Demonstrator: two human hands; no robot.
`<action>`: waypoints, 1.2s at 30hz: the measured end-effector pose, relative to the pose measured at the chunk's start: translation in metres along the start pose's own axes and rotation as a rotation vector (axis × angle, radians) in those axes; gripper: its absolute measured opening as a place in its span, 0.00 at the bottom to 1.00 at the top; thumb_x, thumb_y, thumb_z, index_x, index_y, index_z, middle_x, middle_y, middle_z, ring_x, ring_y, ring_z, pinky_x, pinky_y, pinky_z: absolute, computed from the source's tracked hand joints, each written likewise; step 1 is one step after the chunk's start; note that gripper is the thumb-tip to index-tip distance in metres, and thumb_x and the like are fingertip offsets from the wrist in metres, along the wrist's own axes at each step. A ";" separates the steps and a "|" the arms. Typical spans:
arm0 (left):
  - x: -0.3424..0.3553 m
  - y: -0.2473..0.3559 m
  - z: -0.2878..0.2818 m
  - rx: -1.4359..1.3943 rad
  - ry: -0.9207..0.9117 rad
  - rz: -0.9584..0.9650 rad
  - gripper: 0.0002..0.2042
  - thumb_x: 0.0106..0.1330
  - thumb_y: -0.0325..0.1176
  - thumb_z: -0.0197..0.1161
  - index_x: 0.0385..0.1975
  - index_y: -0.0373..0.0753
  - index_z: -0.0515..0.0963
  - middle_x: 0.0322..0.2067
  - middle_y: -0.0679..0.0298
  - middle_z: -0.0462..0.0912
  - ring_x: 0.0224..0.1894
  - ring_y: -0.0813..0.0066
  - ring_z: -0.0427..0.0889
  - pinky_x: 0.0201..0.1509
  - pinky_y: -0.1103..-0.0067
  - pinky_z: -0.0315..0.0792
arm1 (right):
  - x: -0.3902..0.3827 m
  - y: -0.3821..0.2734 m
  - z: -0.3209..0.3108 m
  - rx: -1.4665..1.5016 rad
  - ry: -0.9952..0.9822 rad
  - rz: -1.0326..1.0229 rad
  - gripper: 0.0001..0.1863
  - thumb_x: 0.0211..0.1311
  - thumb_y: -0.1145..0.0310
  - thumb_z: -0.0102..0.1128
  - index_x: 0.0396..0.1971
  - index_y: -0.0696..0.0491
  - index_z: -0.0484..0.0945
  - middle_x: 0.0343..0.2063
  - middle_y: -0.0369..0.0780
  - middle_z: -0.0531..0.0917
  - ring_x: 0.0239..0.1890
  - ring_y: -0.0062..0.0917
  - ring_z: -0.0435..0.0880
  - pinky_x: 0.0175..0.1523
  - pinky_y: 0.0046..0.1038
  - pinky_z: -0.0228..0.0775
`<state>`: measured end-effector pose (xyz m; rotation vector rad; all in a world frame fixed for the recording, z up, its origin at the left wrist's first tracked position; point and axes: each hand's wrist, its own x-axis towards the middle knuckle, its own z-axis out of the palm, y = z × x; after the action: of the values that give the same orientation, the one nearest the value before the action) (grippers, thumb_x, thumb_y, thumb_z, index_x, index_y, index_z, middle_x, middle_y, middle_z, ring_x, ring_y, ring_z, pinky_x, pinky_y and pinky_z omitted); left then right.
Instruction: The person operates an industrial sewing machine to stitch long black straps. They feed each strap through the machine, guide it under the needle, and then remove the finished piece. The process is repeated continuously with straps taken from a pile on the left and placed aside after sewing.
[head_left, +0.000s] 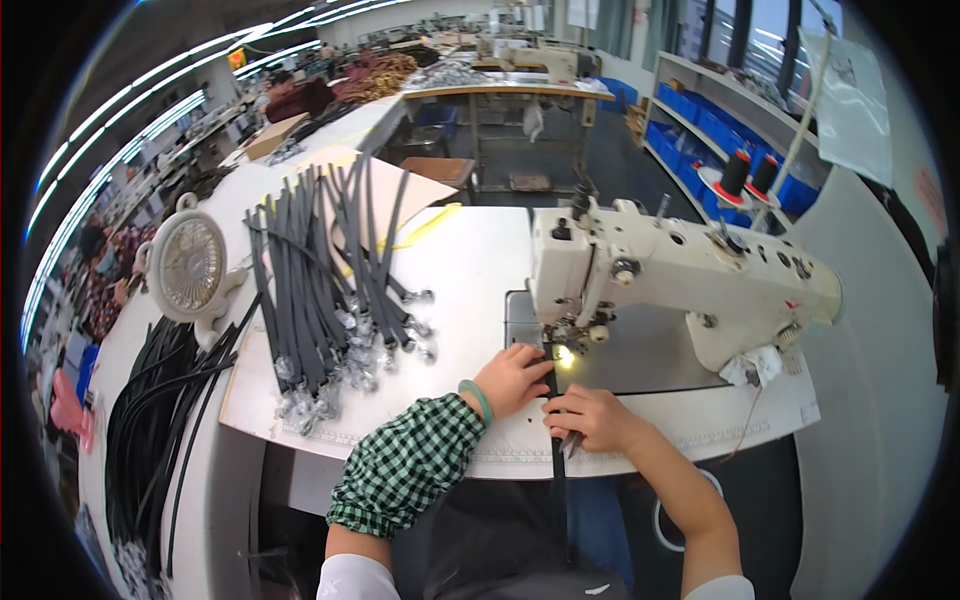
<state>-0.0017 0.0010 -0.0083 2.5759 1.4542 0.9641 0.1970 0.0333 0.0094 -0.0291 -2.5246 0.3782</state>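
A narrow black strap (557, 462) runs from under the lit needle area of a white sewing machine (640, 250) toward me and hangs over the table's front edge. My left hand (512, 380), with a green bangle and a checked sleeve cover, has its fingertips closed on the strap's left side, just before the presser foot. Nearer to me, my right hand (590, 418) pinches the strap from the right. A small dark pointed tool (571, 444) shows under its fingers; its kind is unclear. Stitching at the needle is hidden.
Many dark straps with plastic-wrapped ends (320, 270) lie left on the white table (470, 260). More black straps (150, 430) hang at far left, beside a small fan (190, 262). Thread cones (735, 175) stand behind the machine; blue bins (700, 125) fill a shelf.
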 end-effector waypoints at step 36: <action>0.004 0.004 -0.002 0.035 -0.043 -0.015 0.18 0.50 0.33 0.61 0.42 0.37 0.72 0.40 0.58 0.70 0.44 0.62 0.69 0.47 0.73 0.66 | -0.006 0.003 0.003 0.013 0.021 -0.003 0.08 0.42 0.68 0.62 0.25 0.52 0.75 0.32 0.32 0.76 0.25 0.25 0.71 0.27 0.25 0.67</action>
<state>0.0022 0.0011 -0.0034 2.5885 1.4908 0.8842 0.2000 0.0347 0.0027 -0.0245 -2.5007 0.3910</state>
